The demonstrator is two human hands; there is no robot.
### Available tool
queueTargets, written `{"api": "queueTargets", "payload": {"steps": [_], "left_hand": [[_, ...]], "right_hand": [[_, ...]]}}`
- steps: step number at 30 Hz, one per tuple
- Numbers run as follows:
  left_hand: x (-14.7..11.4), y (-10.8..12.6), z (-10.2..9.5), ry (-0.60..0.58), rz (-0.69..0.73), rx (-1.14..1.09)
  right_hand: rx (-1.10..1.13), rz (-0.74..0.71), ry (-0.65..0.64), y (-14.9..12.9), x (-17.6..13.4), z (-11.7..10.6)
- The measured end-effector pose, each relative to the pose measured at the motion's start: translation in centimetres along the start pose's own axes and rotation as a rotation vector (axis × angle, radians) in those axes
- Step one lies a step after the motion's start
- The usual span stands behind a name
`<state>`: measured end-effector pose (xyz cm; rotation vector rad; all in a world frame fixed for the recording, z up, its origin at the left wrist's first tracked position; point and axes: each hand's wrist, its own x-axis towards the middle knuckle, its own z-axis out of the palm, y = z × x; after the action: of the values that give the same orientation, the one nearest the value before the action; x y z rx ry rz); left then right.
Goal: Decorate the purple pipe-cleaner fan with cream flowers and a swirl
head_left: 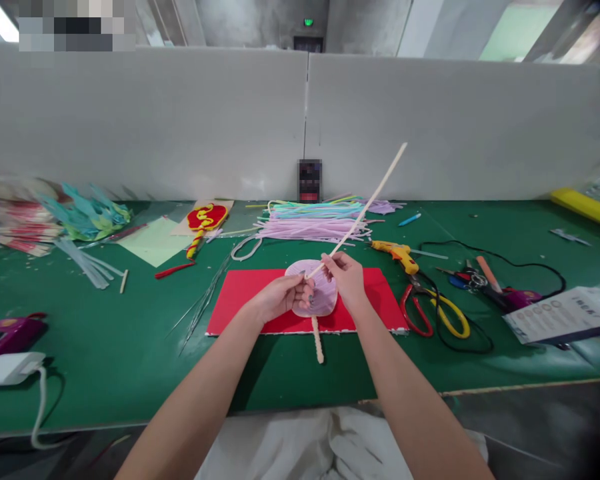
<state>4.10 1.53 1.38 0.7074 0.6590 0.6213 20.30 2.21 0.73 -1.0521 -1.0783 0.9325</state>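
Over the red rectangular felt mat (260,300) on the green worktop (105,360), the left hand (280,298) grips the pale pink round fan (316,293), while the right hand (347,277) pinches a long cream pipe-cleaner stick (365,210) angled upward.

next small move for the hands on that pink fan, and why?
Probably lay the cream pipe cleaner down along the pink fan rim. The right hand pinches its near end at the fan's top edge, the rest sticks up free, and the left hand steadies the fan on the red sheet.
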Motion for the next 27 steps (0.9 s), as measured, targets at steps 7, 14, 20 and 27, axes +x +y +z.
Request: {"api": "queueTargets", "payload": {"steps": [7,14,20,27], "left_hand": [[0.26,-0.03,-0.14,0.023,0.035,0.004],[0.19,0.16,0.25,0.07,0.072,0.045],[0.4,-0.11,0.16,0.124,0.098,0.113],[0.42,-0.03,0.12,0.165,0.112,0.165]], "right_hand": [[-0.051,-0.023,0.004,0.29,0.06,0.0],[-0.11,-0.044,0.005,0.01,-0.09,0.13],[-0.138,-0.062,-0.001,-0.12,-0.2,0.19],[-0.154,-0.073,-0.013,-0.07,-0.37,0.23]]}}
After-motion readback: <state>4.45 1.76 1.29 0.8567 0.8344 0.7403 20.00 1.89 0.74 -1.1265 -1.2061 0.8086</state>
